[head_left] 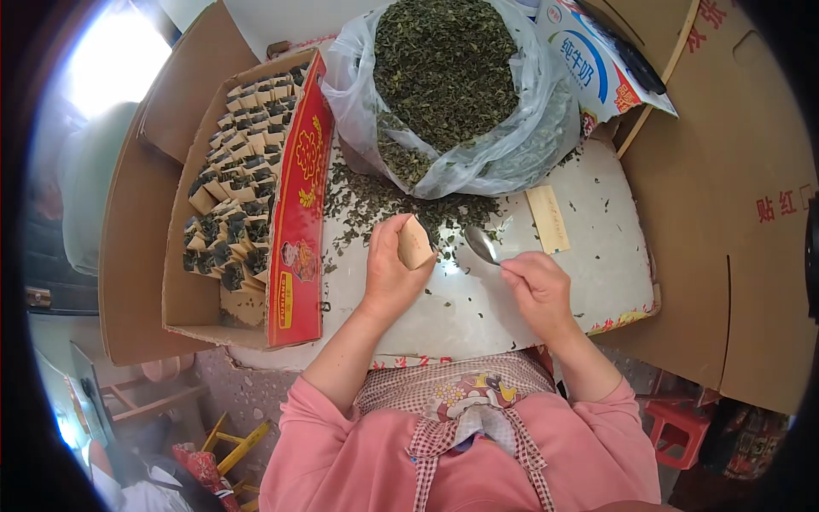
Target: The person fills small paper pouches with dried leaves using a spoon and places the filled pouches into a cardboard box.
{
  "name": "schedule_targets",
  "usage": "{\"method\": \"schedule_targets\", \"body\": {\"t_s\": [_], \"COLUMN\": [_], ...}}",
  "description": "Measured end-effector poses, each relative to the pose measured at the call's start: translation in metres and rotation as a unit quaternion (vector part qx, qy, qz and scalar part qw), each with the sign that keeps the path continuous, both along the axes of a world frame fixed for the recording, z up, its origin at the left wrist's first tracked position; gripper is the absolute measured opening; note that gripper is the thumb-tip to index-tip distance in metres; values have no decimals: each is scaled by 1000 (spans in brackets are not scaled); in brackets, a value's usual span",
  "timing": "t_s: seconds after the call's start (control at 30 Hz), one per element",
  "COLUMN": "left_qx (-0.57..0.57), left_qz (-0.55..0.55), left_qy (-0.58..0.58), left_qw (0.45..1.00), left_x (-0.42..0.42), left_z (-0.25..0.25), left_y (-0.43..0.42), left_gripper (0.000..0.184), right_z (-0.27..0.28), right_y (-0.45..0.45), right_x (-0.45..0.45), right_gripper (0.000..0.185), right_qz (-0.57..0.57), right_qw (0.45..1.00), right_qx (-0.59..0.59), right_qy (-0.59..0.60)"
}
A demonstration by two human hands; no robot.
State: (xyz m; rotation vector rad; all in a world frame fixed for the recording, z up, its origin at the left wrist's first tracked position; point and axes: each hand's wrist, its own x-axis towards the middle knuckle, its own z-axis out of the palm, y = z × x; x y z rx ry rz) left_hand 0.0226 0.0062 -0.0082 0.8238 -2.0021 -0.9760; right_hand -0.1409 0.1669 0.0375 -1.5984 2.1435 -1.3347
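Note:
My left hand (388, 269) is closed around a small tan paper packet (415, 244), held upright over the table. A metal spoon (483, 245) is pinched by its handle in my right hand (539, 290), its bowl pointing up and left, a short way right of the packet. Beyond both hands stands a clear plastic bag (478, 171) heaped with dried dark green leaves (448, 77). Loose leaves (367, 198) lie scattered in front of it. Another flat paper packet (547, 218) rests on the table, to the right of the spoon.
At left, a red-sided cardboard box (296, 239) holds rows of leaf-filled paper packets (243, 162). A milk carton box (589, 68) sits at the back right, with a dark object (630, 53) on it. Large cardboard sheets (717, 222) flank the white tabletop (597, 277). A red stool (678, 431) is below right.

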Motion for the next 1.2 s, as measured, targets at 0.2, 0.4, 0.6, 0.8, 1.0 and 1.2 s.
{"method": "schedule_targets", "body": {"t_s": [0.2,0.4,0.6,0.8,1.0,1.2], "left_qx": [-61,-119,-156,-175,-115,-84], "left_qz": [6,7,-5,-25,-20,-14], "left_qy": [-22,-47,-56,-55,-19,6], "left_qw": [998,992,986,983,993,996], "left_x": [-3,-2,-3,-2,-1,1], "left_z": [-3,-2,-1,-1,-1,-4], "left_y": [1,1,2,2,0,-4], "left_gripper": [63,66,68,64,58,51], "right_z": [31,36,44,43,41,51], "right_y": [-18,-29,-34,-45,-63,-75], "right_x": [-6,-7,-3,-5,-10,-10], "right_gripper": [18,20,24,22,7,5], "right_qz": [40,82,112,204,180,148], "right_qw": [992,966,945,948,977,936], "right_qx": [-50,-58,-54,-12,101,223], "right_qy": [107,236,304,244,-46,-230]}}
